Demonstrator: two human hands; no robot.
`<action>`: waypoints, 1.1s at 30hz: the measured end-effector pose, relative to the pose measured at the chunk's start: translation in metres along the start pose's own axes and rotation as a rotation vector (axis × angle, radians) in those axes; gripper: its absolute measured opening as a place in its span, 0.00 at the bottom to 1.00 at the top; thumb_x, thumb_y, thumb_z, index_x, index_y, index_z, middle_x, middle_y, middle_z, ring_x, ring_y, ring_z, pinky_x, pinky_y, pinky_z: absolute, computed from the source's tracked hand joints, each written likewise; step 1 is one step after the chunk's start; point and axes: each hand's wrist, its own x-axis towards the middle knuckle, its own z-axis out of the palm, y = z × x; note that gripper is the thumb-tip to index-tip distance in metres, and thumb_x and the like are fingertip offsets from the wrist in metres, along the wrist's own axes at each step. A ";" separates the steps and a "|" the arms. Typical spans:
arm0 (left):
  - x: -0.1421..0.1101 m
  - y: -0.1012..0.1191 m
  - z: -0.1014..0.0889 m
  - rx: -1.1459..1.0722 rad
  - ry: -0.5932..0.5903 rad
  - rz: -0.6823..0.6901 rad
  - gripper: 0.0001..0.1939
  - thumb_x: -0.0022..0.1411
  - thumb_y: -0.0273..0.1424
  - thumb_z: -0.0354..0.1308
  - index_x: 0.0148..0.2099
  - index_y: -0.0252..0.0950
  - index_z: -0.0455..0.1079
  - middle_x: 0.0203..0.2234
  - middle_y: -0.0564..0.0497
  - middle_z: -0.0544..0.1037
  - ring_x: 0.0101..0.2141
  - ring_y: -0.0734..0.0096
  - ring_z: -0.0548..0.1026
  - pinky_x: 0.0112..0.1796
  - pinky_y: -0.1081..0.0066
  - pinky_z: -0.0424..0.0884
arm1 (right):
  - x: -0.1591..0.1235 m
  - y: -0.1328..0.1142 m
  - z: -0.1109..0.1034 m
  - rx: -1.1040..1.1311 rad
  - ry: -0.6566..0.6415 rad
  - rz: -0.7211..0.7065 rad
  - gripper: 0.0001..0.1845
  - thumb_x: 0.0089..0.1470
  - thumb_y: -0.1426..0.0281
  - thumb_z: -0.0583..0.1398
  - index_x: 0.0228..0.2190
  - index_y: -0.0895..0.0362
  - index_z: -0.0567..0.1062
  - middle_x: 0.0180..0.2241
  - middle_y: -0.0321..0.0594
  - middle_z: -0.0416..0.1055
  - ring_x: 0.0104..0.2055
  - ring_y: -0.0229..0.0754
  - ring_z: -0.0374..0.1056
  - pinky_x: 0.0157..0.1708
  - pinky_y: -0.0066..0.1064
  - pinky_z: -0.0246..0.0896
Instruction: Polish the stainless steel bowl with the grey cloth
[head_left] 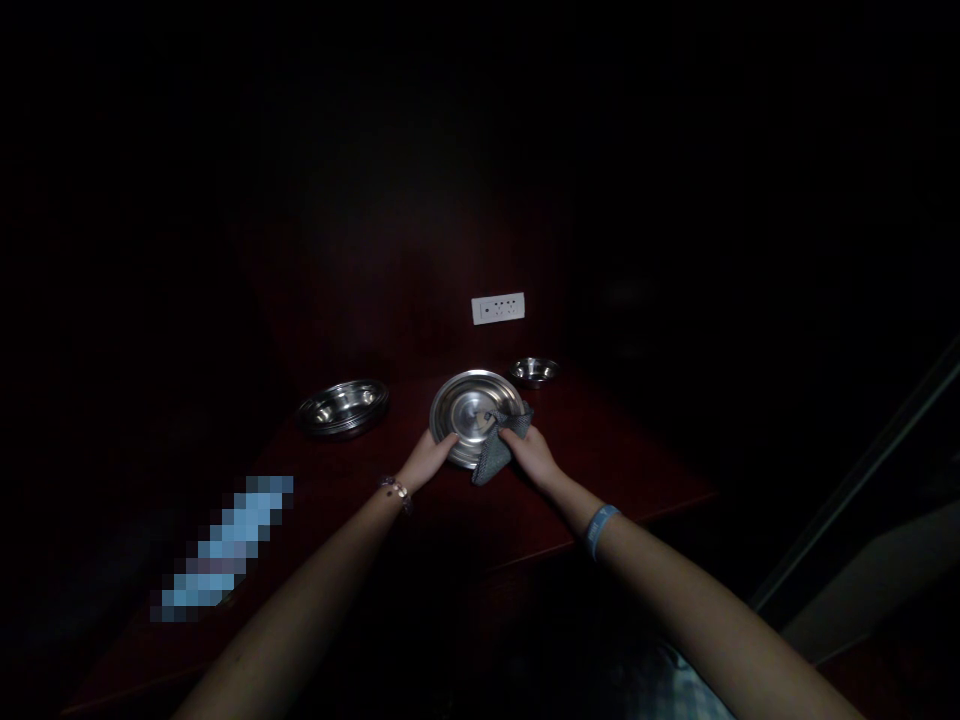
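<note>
A shiny steel bowl (471,400) is held up over the dark red table, tilted so that its inside faces me. My left hand (430,457) grips its lower left rim, with the thumb over the edge and the other fingers hidden behind. On the right side, my right hand (531,452) is closed on a grey cloth (493,458), which is folded over the bowl's right rim and hangs below it. The right thumb presses the cloth against the bowl; the fingers behind are out of sight.
A stack of steel bowls (343,408) stands at the left on the table (600,460). One smaller steel bowl (534,372) sits at the back right. A white socket panel (498,308) is on the back wall. Blurred-out blue pixels (232,540) cover something at the near left.
</note>
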 end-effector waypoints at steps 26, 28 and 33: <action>0.007 0.004 -0.007 -0.022 0.097 -0.083 0.17 0.50 0.23 0.57 0.45 0.32 0.73 0.46 0.44 0.80 0.50 0.57 0.75 0.58 0.58 0.64 | -0.004 -0.003 -0.001 -0.071 -0.032 -0.036 0.10 0.47 0.64 0.59 0.30 0.58 0.75 0.35 0.43 0.77 0.40 0.47 0.73 0.43 0.37 0.67; 0.008 0.004 -0.008 -0.019 0.089 -0.075 0.17 0.50 0.23 0.57 0.45 0.32 0.73 0.47 0.43 0.79 0.51 0.56 0.75 0.58 0.57 0.63 | -0.004 -0.003 -0.001 -0.073 -0.032 -0.034 0.10 0.47 0.64 0.59 0.30 0.58 0.75 0.35 0.42 0.77 0.40 0.47 0.72 0.43 0.37 0.67; 0.008 0.001 -0.009 -0.005 0.081 -0.070 0.18 0.51 0.24 0.58 0.46 0.30 0.72 0.47 0.39 0.78 0.51 0.54 0.74 0.58 0.56 0.63 | -0.004 -0.004 -0.001 -0.081 -0.018 -0.019 0.11 0.47 0.64 0.59 0.31 0.58 0.75 0.35 0.43 0.77 0.40 0.47 0.72 0.43 0.38 0.67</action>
